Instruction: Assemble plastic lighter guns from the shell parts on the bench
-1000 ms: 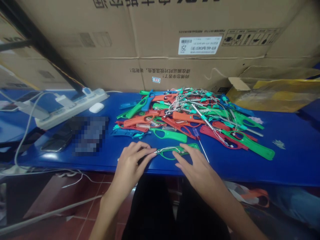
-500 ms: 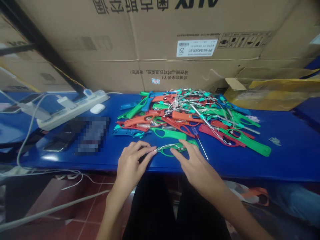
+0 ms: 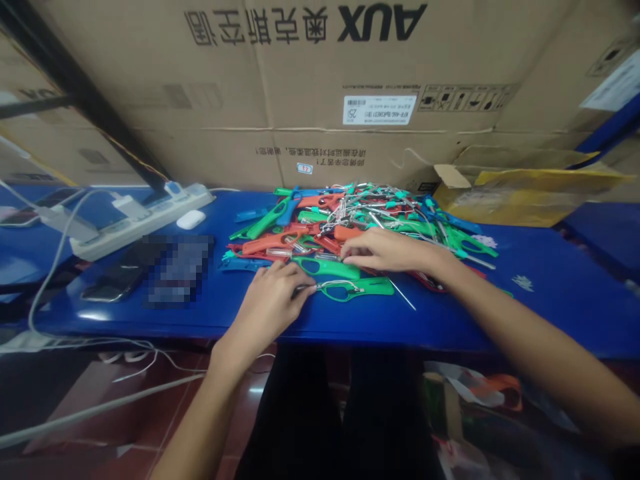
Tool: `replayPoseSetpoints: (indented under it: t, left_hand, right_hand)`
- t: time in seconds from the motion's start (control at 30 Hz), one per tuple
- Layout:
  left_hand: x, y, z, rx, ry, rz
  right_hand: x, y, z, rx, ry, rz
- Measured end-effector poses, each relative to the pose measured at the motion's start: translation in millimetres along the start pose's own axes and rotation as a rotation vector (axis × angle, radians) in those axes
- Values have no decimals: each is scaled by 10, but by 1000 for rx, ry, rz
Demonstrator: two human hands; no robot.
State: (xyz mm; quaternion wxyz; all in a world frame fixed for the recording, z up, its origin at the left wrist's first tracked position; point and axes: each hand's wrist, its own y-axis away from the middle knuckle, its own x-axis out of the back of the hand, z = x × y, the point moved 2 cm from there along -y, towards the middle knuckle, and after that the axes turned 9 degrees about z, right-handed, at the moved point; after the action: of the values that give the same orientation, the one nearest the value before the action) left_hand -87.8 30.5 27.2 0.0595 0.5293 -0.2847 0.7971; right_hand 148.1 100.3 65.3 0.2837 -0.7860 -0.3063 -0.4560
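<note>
My left hand [image 3: 275, 293] pinches the thin metal end of a green lighter shell [image 3: 377, 287], which lies open side up near the table's front edge. White wires [image 3: 350, 285] run along its inside. My right hand [image 3: 385, 251] is over the near side of a heap of lighter parts, its fingers curled together beside clear tubes [image 3: 327, 256] and a red shell. What those fingertips grip, if anything, is hidden. Between the hands lies another green shell [image 3: 333, 269]. A screwdriver's metal shaft [image 3: 404, 297] sticks out below my right forearm, its handle covered.
Behind lies the heap of red, green and blue shells with metal rods [image 3: 400, 212]. On the left are a power strip [image 3: 145, 223], a white case [image 3: 191, 219] and dark phones [image 3: 113, 277]. An opened carton [image 3: 520, 197] stands at the back right; small white pieces [image 3: 523, 283] lie nearby.
My right hand has left the green lighter shell and moved up to the heap. My left hand still pinches the shell's metal end. The view has tilted slightly.
</note>
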Motion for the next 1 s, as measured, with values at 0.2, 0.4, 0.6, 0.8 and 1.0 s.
replayPoseSetpoints:
  t: [0.2,0.4,0.6,0.8,1.0]
  left_hand:
    - [146,-456,-29,-79,24,-168]
    - [144,-534,133,-169,209,-134]
    - [-161,-131,149,-115,191,119]
    - [-224,-39,60,-101,187,236]
    - [-202,-33,95,-92,200,235]
  right_hand:
    - [-11,83,67,-5,-4,73]
    - [47,269,-41,-86,47,7]
    - [34,273,-221,-84,142,-45]
    - [-40,258,-202,-93,136,-57]
    - [-93,254,-182,-52,139,-41]
